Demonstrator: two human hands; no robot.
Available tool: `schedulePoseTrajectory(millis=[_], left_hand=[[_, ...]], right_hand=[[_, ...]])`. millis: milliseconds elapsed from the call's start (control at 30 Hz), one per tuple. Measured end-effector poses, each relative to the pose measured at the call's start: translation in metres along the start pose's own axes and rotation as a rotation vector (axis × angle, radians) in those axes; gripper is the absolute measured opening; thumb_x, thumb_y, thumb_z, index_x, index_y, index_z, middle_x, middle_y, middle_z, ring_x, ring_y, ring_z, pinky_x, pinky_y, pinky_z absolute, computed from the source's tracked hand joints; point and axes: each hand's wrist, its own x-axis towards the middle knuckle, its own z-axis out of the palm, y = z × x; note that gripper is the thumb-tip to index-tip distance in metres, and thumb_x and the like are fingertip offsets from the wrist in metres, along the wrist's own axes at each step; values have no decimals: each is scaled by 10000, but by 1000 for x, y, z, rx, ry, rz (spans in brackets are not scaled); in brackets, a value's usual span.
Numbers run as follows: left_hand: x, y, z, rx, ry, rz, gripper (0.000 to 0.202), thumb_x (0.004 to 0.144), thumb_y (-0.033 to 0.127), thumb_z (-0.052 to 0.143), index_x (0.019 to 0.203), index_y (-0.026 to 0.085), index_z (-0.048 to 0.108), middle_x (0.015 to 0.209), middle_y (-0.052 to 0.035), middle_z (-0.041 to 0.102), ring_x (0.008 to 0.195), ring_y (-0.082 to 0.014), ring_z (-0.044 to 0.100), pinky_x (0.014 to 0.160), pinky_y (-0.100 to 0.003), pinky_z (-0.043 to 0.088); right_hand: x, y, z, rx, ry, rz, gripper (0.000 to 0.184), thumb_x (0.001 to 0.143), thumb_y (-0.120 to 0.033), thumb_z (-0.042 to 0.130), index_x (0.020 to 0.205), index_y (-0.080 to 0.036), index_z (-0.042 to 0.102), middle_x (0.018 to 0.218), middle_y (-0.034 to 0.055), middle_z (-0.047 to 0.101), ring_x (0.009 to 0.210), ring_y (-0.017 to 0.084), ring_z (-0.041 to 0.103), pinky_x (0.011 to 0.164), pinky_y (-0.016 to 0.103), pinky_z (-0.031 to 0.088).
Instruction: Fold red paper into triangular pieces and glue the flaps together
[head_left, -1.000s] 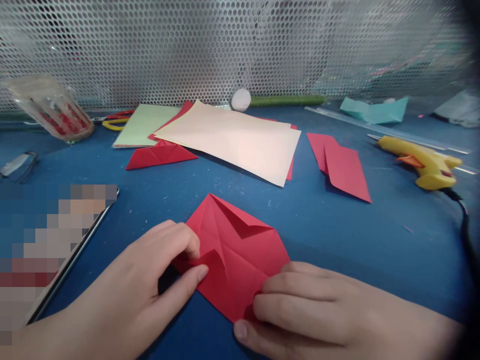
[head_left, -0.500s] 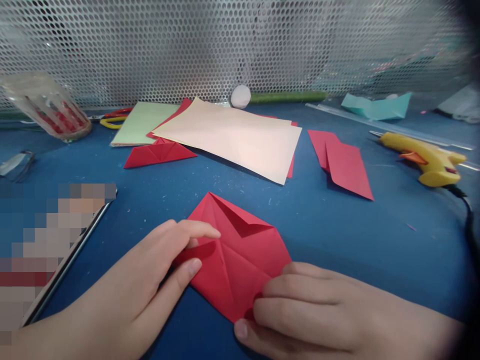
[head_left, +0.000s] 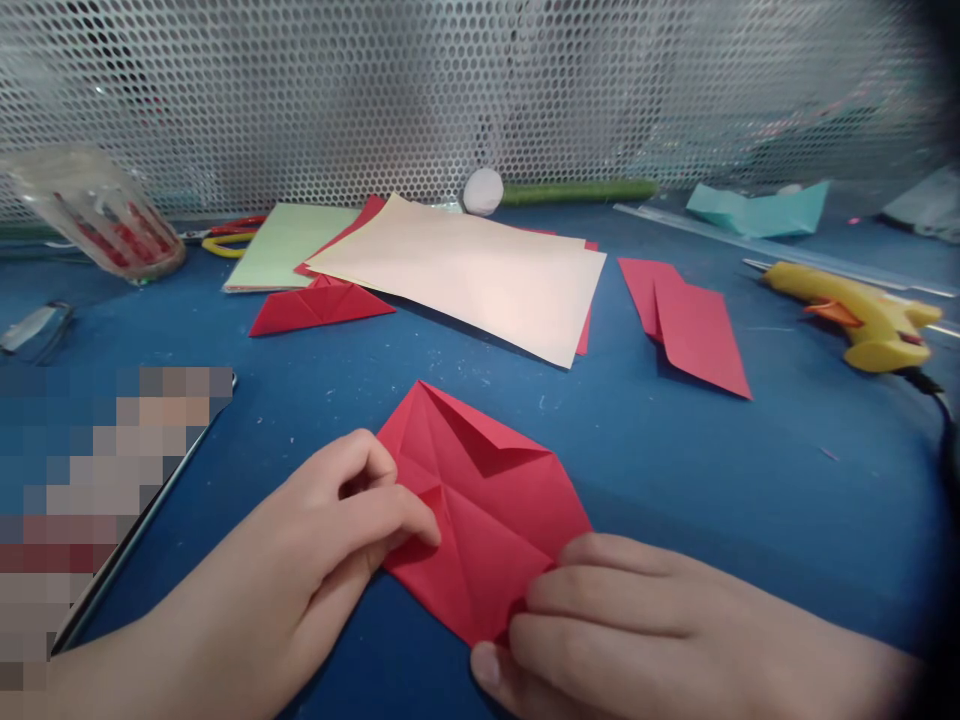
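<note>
A sheet of red paper (head_left: 495,505) with crossing creases lies in front of me, its upper right edge folded inward as a flap. My left hand (head_left: 322,535) is closed on the paper's left side, fingers curled and the index fingertip pressed on a fold near the middle; its thumb is mostly hidden. At the lower right corner, my right hand (head_left: 615,610) grips the paper between the thumb and the bent fingers. Beyond it sits a folded red paper piece (head_left: 322,305), partly beside a stack of cream paper (head_left: 465,275).
Red folded strips (head_left: 697,330) and a yellow glue gun (head_left: 855,315) lie to the right. Green paper (head_left: 289,245), yellow-handled scissors (head_left: 229,243) and a plastic jar (head_left: 97,215) stand at back left. A blurred-out device (head_left: 112,500) is beside my left arm. Perforated metal (head_left: 420,90) closes the back.
My left hand's fingers have curled in, and its index fingertip has moved down onto the fold near the paper's middle. The right hand keeps its grip, nearly unmoved.
</note>
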Motion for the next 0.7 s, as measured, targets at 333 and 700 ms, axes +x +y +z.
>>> schedulePoseTrajectory(millis=[333, 700], left_hand=[[-22, -1, 11, 375, 101, 454, 419, 1127, 105, 320, 1127, 267, 707, 1164, 94, 751, 1161, -111, 604, 1239, -287, 283], [-34, -9, 13, 539, 92, 536, 320, 1091, 231, 440, 1210, 300, 730, 1401, 74, 675, 1463, -104, 452, 1239, -247, 342]], right_hand=[[6, -3, -2, -57, 193, -9, 202, 1126, -150, 462, 1138, -188, 660, 905, -38, 678, 834, 102, 625, 843, 242, 481], [8, -2, -9, -44, 155, -14, 252, 1148, -164, 406, 1135, -172, 658, 901, -29, 693, 839, 78, 653, 821, 202, 483]])
